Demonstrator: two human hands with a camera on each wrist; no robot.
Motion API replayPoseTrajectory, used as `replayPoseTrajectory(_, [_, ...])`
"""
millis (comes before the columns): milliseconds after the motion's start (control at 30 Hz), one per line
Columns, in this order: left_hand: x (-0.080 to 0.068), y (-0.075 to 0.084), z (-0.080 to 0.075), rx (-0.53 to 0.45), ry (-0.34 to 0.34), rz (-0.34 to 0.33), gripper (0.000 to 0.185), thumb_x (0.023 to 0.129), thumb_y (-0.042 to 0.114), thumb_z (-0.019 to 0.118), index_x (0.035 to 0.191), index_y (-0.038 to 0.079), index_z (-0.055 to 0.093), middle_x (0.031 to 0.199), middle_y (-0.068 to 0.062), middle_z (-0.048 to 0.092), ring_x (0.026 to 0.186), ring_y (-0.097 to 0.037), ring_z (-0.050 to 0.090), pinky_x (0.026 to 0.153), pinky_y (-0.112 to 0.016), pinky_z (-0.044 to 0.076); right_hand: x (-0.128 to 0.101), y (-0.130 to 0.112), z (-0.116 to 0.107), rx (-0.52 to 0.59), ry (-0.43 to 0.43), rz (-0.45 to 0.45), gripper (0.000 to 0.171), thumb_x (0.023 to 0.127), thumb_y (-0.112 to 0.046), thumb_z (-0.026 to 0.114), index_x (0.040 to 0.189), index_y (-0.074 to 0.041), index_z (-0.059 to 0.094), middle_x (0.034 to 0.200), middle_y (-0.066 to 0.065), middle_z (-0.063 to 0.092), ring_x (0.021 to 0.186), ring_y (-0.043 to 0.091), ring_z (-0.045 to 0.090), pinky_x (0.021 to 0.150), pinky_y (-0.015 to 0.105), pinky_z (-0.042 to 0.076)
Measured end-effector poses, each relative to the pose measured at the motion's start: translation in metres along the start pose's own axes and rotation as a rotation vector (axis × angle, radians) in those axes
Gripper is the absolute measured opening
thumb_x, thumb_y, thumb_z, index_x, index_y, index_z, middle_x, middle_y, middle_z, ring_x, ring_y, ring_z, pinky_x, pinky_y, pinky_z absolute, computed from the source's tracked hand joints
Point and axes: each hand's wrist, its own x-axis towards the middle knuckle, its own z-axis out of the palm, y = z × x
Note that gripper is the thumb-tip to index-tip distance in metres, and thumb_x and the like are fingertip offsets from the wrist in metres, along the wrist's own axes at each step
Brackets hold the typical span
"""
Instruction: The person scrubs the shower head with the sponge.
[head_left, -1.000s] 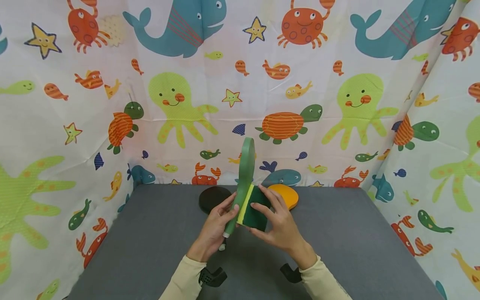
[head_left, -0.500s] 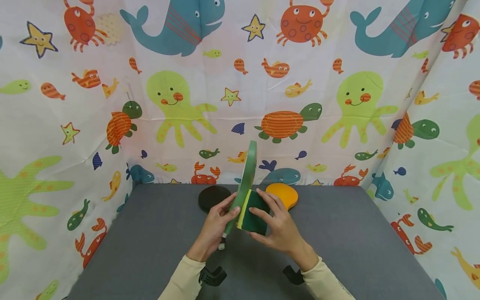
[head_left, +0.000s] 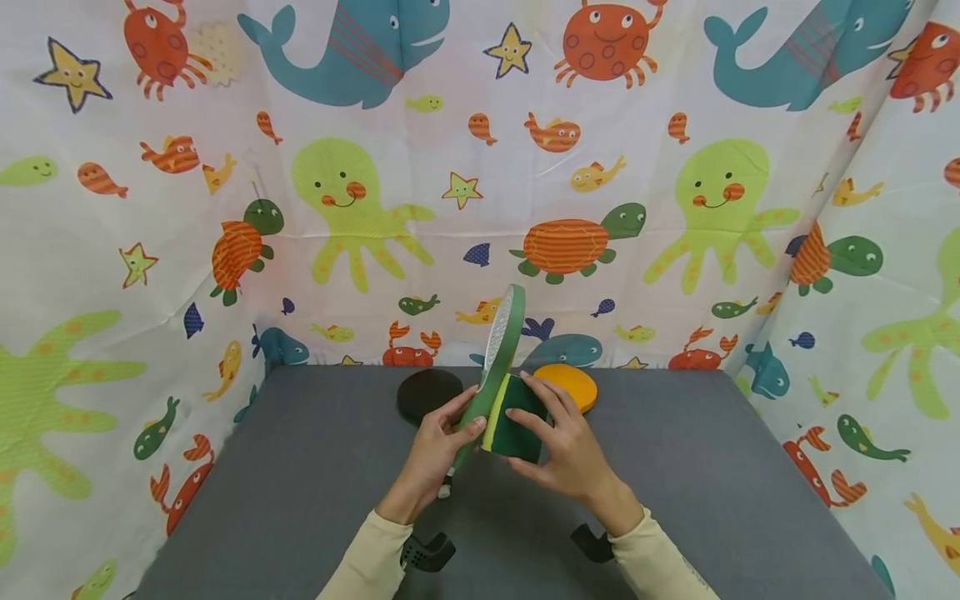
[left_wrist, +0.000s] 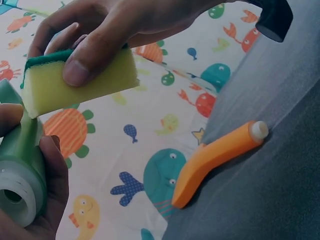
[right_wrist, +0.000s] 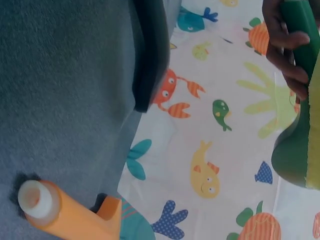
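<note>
Table (head_left: 300,500) grey felt, sea-creature curtain (head_left: 150,208) w/ crabs

paddle (head_left: 501,350): smooth matt green plastic
sponge (head_left: 513,429): yellow foam, rough green scouring face
table (head_left: 300,467): matt grey cloth

A green paddle (head_left: 501,350) with a pale speckled face is meeting a dark green and yellow sponge (head_left: 512,427), cream sleeves (head_left: 371,558) showing below. An orange paddle (head_left: 572,385) and a black paddle (head_left: 429,393) are lying at the grey worktop's (head_left: 262,492) far edge. Behind, a white curtain (head_left: 150,250) is showing teal whales, orange crabs, lime octopuses and yellow starfish.
</note>
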Motion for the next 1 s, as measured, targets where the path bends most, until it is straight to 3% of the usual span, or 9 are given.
replayPoseTrajectory(167, [-0.001, 0.001, 0.001, -0.006, -0.009, -0.005, 0.059, 0.094, 0.028, 0.067, 0.148, 0.022, 0.044, 0.137, -0.015, 0.055, 0.098, -0.017, 0.059, 0.075, -0.028, 0.053, 0.002, 0.003, -0.001, 0.013, 0.031, 0.009, 0.055, 0.089, -0.062, 0.058, 0.12, -0.018, 0.066, 0.146, 0.021, 0.048, 0.127, 0.035, 0.047, 0.092, 0.053, 0.053])
replayPoseTrajectory(367, [-0.001, -0.001, 0.001, 0.017, 0.016, 0.007, 0.057, 0.095, 0.033, 0.064, 0.148, 0.022, 0.045, 0.14, -0.012, 0.055, 0.098, -0.018, 0.058, 0.074, -0.028, 0.052, 0.001, -0.001, 0.0, 0.012, 0.0, 0.009, 0.054, 0.089, -0.062, 0.058, 0.121, -0.019, 0.066, 0.146, 0.02, 0.047, 0.127, 0.035, 0.047, 0.094, 0.051, 0.053])
replayPoseTrajectory(600, [-0.001, -0.004, 0.002, 0.036, 0.064, 0.022, 0.056, 0.099, 0.047, 0.052, 0.148, 0.022, 0.046, 0.142, -0.01, 0.054, 0.102, -0.018, 0.057, 0.082, -0.032, 0.052, 0.0, -0.007, 0.002, 0.002, 0.001, -0.01, 0.054, 0.089, -0.062, 0.059, 0.121, -0.02, 0.066, 0.147, 0.019, 0.047, 0.127, 0.034, 0.047, 0.093, 0.05, 0.053])
replayPoseTrajectory(767, [-0.001, -0.002, 0.0, -0.005, 0.052, 0.016, 0.056, 0.097, 0.045, 0.056, 0.147, 0.021, 0.047, 0.133, -0.012, 0.058, 0.105, -0.017, 0.058, 0.085, -0.031, 0.051, -0.002, -0.012, 0.004, 0.009, 0.016, -0.045, 0.053, 0.088, -0.06, 0.061, 0.121, -0.02, 0.066, 0.145, 0.021, 0.048, 0.126, 0.034, 0.047, 0.097, 0.047, 0.051])
replayPoseTrajectory(1000, [0.001, -0.003, -0.002, -0.106, -0.013, -0.045, 0.058, 0.098, 0.04, 0.059, 0.147, 0.015, 0.045, 0.132, -0.013, 0.058, 0.105, -0.014, 0.063, 0.087, -0.03, 0.054, -0.007, -0.02, 0.013, 0.046, 0.037, -0.1, 0.049, 0.087, -0.056, 0.065, 0.119, -0.019, 0.066, 0.143, 0.024, 0.049, 0.124, 0.035, 0.048, 0.109, 0.036, 0.042])
